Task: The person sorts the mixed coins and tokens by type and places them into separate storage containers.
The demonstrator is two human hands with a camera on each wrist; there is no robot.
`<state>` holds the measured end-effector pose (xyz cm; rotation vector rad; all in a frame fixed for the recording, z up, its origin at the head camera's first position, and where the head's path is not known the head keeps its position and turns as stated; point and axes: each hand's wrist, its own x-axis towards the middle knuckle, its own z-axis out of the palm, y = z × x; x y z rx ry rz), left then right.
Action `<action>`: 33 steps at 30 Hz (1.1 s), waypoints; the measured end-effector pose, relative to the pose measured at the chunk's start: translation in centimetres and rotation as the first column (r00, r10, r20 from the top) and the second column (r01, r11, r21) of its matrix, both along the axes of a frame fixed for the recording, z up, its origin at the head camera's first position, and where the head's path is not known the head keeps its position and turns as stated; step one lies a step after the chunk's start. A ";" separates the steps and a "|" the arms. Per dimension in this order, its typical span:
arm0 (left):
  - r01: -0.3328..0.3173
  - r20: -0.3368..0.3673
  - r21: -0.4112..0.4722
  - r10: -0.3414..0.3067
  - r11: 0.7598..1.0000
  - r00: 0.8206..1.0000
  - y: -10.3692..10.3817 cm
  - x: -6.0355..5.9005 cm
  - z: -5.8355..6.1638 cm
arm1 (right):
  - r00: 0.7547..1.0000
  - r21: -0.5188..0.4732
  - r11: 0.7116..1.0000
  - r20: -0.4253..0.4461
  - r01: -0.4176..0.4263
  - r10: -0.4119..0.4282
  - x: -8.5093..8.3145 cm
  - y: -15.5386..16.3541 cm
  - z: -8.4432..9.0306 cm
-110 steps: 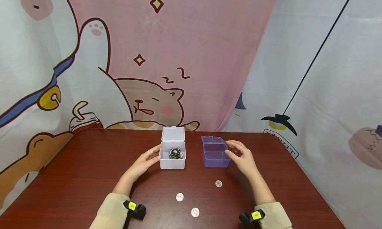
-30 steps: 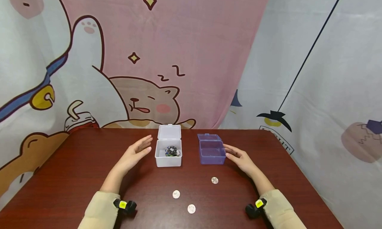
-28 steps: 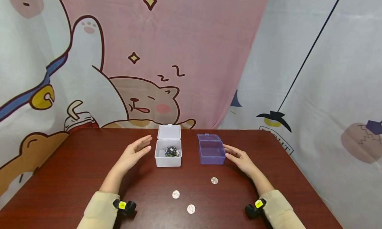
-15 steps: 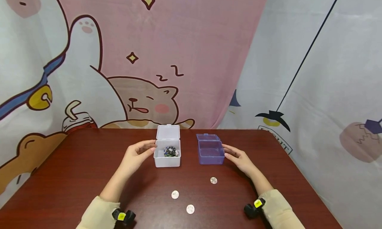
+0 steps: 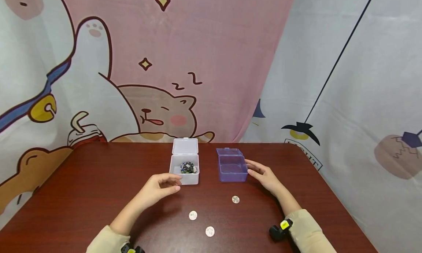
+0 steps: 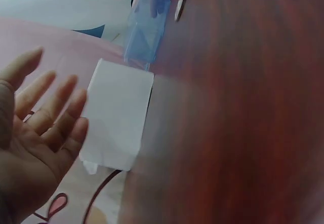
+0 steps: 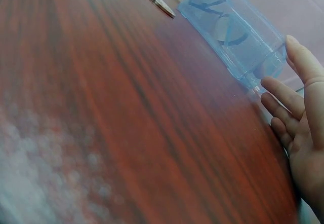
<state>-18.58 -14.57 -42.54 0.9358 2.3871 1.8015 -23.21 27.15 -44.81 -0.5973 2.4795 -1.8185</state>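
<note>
A white plastic box (image 5: 192,179) stands on the table with its lid raised at the back. Inside it lies a small pile of poker chips (image 5: 187,167), a black one on top. My left hand (image 5: 161,189) hovers by the box's front left corner, fingers loosely bent and holding nothing; the left wrist view shows its spread fingers apart from the box. To the right is a see-through bluish-purple box (image 5: 233,176), lid also raised, with nothing seen inside. My right hand (image 5: 266,178) is at its right wall, thumb and fingertips close to or touching it, not curled round it.
Three silvery coins lie on the dark red-brown table (image 5: 99,187) in front of the boxes: one coin (image 5: 235,199) near the purple box, another coin (image 5: 193,215) left of it, and a third coin (image 5: 210,231) nearest me. A printed cloth (image 5: 230,62) hangs behind the table.
My left hand has left the white box's left side and come nearer to me, to its front corner. The right hand stays at the purple box. The head view has shifted slightly.
</note>
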 end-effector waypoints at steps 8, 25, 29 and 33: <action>0.198 0.028 -0.057 -0.196 0.979 0.980 0.3 0.2 -1.4 | 1.000 -0.007 1.000 0.009 -0.002 0.002 0.1 0.0 0.2; 0.270 0.040 -0.247 -0.269 0.931 0.962 2.1 1.1 -3.0 | 1.000 0.003 1.000 -0.010 0.007 -0.007 0.1 0.0 0.0; 0.244 -0.020 -0.316 -0.264 0.917 0.964 2.4 1.3 -3.0 | 1.000 0.013 1.000 -0.008 0.013 -0.013 0.1 0.0 0.1; 0.223 -0.017 -0.340 -0.243 0.913 0.970 2.6 1.5 -2.9 | 1.000 0.014 1.000 -0.005 0.012 -0.012 0.1 -0.1 0.1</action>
